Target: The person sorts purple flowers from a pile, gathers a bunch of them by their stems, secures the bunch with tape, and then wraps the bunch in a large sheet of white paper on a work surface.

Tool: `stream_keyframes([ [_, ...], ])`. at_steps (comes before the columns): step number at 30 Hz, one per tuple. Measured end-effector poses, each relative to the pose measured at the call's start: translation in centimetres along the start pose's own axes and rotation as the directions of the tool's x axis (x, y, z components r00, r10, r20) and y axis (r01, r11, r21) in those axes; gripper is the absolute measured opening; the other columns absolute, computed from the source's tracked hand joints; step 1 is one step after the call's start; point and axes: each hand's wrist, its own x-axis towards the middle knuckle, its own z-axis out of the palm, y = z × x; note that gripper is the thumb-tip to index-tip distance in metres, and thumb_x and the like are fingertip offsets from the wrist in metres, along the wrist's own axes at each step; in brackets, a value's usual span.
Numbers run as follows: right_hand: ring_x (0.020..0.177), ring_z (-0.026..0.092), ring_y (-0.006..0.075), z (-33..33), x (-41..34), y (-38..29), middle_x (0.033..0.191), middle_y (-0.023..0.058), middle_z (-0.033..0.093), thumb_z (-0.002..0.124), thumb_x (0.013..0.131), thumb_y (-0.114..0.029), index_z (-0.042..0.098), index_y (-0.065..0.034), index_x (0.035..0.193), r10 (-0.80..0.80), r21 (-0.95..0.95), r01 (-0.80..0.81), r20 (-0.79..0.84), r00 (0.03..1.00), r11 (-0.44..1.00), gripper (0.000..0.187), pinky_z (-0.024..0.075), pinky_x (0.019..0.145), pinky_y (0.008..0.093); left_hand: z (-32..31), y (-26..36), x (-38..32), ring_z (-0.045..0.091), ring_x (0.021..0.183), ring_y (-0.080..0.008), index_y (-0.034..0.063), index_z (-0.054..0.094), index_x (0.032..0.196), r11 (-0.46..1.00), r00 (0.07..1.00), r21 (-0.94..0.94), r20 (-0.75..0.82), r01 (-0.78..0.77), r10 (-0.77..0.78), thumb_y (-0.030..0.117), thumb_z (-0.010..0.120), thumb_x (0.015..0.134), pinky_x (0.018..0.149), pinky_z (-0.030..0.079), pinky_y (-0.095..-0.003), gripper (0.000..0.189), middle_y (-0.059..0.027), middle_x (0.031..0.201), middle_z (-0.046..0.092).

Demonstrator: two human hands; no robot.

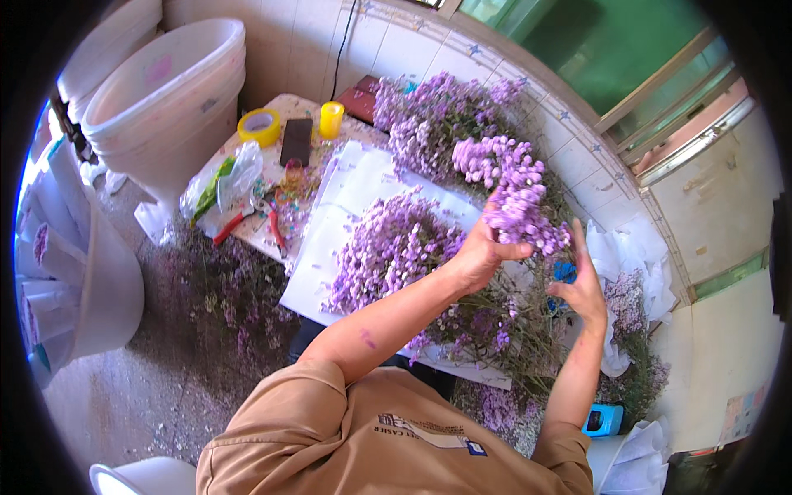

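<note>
My left hand [486, 250] grips a bunch of small purple flowers [510, 185], raised above the work surface. To its right, my right hand [581, 288] is near the lower end of that bunch, thumb and fingers apart, with nothing visible between them. Below my left forearm a larger heap of purple flowers [396, 253] lies on white paper sheets [337, 198], its thin green stems [526, 328] pointing right. Behind the raised bunch, another pile of purple flowers [433, 124] rests against the tiled wall. Something blue [564, 271] shows between my hands, partly hidden.
The table [281, 111] holds yellow tape [258, 127], a yellow roll [331, 120], a phone [297, 142], red-handled pliers [250, 216] and a plastic bag [241, 173]. White tubs [179, 93] stack at left. A bucket [108, 284] holds wrapped bundles. Plant scraps [229, 297] litter the floor.
</note>
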Motion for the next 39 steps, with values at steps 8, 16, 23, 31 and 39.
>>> stream_keyframes([
  [8, 0.106, 0.067, 0.0166, 5.0, 1.8, -1.2, 0.12, 0.0058, 0.072, 0.09, 0.073, -0.007, 0.062, -0.001, 0.132, 0.045, -0.067, -0.049, -0.049, 0.998, 0.997, 0.066, 0.0525, 0.096, 0.032, -0.6, 2.9, -4.4, 0.058, 0.131, -0.0284, 0.0022, 0.037, 0.155, 0.605, 0.986, 0.782, 0.073, -0.151, 0.152, 0.003, 0.082, 0.081, 0.114, 0.044, -0.0387, 0.086, -0.0139, 0.14, 0.061],
  [16, 0.104, 0.068, 0.0219, -2.8, 3.7, -4.6, 0.115, 0.0085, 0.072, 0.088, 0.081, -0.018, 0.065, 0.0001, 0.127, 0.001, -0.283, -0.037, -0.125, 0.992, 0.958, 0.055, 0.0534, 0.095, 0.0373, -5.0, 6.7, -9.3, 0.057, 0.122, -0.0329, -0.0013, 0.059, 0.137, -0.626, 0.981, 0.778, 0.158, -0.053, 0.112, 0.026, 0.072, 0.087, 0.101, 0.045, -0.0454, 0.058, -0.0206, 0.136, 0.061],
  [23, 0.109, 0.069, 0.0247, 4.0, 4.6, -5.7, 0.121, 0.0119, 0.07, 0.088, 0.079, -0.036, 0.064, 0.0003, 0.13, 0.011, -0.348, 0.057, 0.189, 0.982, 0.936, 0.067, 0.053, 0.097, 0.0409, -3.8, 6.1, -15.5, 0.056, 0.107, -0.0231, -0.0023, 0.066, 0.13, -0.653, 0.985, 0.741, 0.167, -0.154, -0.042, 0.022, 0.059, 0.086, 0.088, 0.042, -0.0359, 0.05, -0.0149, 0.136, 0.062],
  [31, 0.102, 0.066, 0.0462, 15.9, 3.2, 1.5, 0.122, 0.0211, 0.064, 0.072, 0.082, -0.004, 0.055, -0.0039, 0.144, 0.096, -0.47, 0.103, 0.379, 0.92, 0.876, 0.065, 0.0559, 0.083, 0.046, -5.1, 6.3, -15.7, 0.057, 0.118, -0.0269, -0.0018, 0.072, 0.112, -0.506, 0.95, 0.826, 0.31, -0.248, 0.04, 0.022, 0.06, 0.084, 0.105, 0.041, -0.0426, 0.039, -0.0121, 0.118, 0.068],
  [39, 0.126, 0.057, 0.0438, 15.6, 3.0, 1.3, 0.136, 0.022, 0.059, 0.065, 0.089, -0.008, 0.058, -0.0026, 0.14, -0.025, -0.601, 0.262, 0.373, 0.927, 0.755, 0.052, 0.0472, 0.106, 0.0491, -4.4, 5.8, -9.5, 0.044, 0.146, -0.0409, -0.0059, 0.061, 0.135, -0.488, 0.911, 0.835, 0.375, -0.254, 0.168, 0.032, 0.059, 0.089, 0.126, 0.024, -0.0573, 0.059, -0.026, 0.15, 0.053],
])
